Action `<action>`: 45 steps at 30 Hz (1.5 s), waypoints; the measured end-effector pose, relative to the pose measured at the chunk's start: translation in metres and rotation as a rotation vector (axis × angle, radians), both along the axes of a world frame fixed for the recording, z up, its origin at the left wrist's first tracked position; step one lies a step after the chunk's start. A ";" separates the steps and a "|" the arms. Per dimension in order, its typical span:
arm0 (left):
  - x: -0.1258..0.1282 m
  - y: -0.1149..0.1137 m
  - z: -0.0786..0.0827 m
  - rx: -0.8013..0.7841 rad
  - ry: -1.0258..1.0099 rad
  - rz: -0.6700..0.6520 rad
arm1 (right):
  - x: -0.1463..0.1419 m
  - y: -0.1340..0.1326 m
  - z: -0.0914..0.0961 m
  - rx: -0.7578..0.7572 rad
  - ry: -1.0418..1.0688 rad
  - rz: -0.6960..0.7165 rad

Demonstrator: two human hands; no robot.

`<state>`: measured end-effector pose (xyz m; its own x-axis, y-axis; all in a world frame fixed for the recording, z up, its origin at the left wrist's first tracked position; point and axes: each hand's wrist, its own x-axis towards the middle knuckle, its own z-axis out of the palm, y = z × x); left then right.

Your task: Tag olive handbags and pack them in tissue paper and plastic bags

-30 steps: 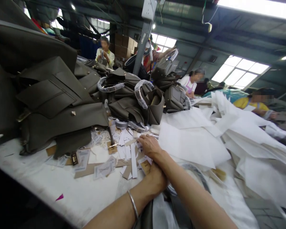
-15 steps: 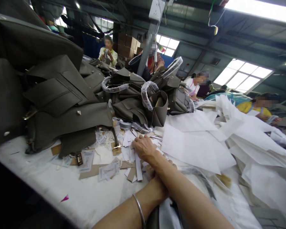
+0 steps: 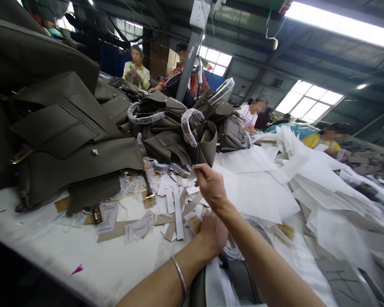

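My right hand [image 3: 212,187] is raised over the scatter of paper, its fingers pinched on a small white slip [image 3: 193,171]. Below it, my left hand [image 3: 213,232] is curled beside a brown card [image 3: 193,222]; its fingertips are hidden, so what it grips cannot be made out. A dark bag [image 3: 241,273] with a plastic-wrapped part lies under my forearms, partly covered. White and tan strips [image 3: 178,209] are spread on the table just left of my hands.
Dark olive bags [image 3: 115,153] are heaped at the left and back, some with wrapped handles [image 3: 189,128]. White sheets [image 3: 256,187] pile up on the right. A slanted post [image 3: 192,55] stands behind, with several people working beyond the table [image 3: 109,264].
My right hand has lifted off the paper strips and now pinches a white slip. My left hand shows more beneath it. The view has shifted slightly to the right.
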<state>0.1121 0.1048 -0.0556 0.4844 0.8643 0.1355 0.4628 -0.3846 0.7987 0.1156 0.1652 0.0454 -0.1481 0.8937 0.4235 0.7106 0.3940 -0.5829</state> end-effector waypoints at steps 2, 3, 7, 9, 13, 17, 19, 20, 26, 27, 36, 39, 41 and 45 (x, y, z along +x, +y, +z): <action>-0.002 0.001 0.007 0.048 0.105 -0.038 | 0.019 -0.013 0.015 -0.067 0.429 -0.022; -0.003 0.001 0.010 0.079 0.159 -0.056 | 0.030 -0.022 0.020 -0.103 0.578 -0.020; -0.012 -0.001 0.018 0.155 0.275 -0.088 | 0.077 -0.065 0.021 -0.208 0.767 -0.040; -0.016 -0.001 0.018 0.174 0.298 -0.096 | 0.099 -0.093 0.013 -0.214 0.736 -0.083; -0.019 0.004 0.013 0.198 0.317 -0.104 | 0.134 -0.146 -0.008 -0.136 0.611 -0.138; -0.019 0.011 0.010 0.199 0.344 -0.096 | 0.155 -0.182 -0.017 -0.146 0.524 -0.118; -0.019 0.014 0.012 0.197 0.355 -0.081 | 0.159 -0.192 -0.018 -0.191 0.500 -0.095; -0.019 0.015 0.014 0.197 0.358 -0.070 | 0.160 -0.195 -0.018 -0.210 0.488 -0.083; -0.021 0.013 0.024 0.216 0.347 -0.043 | 0.153 -0.190 -0.024 -0.160 0.451 -0.124; -0.021 0.012 0.023 0.213 0.349 -0.045 | 0.151 -0.187 -0.025 -0.142 0.477 -0.142; -0.024 0.016 0.017 0.196 0.250 -0.057 | 0.139 -0.164 -0.036 -0.188 0.686 -0.250; -0.031 0.016 0.034 0.175 0.048 -0.052 | 0.136 -0.159 -0.042 -0.222 0.737 -0.242; -0.036 0.014 0.045 0.007 -0.183 -0.191 | 0.134 -0.156 -0.041 -0.252 0.773 -0.213; -0.039 0.006 0.055 -0.382 -0.472 -0.573 | 0.129 -0.150 -0.030 -0.263 0.822 -0.173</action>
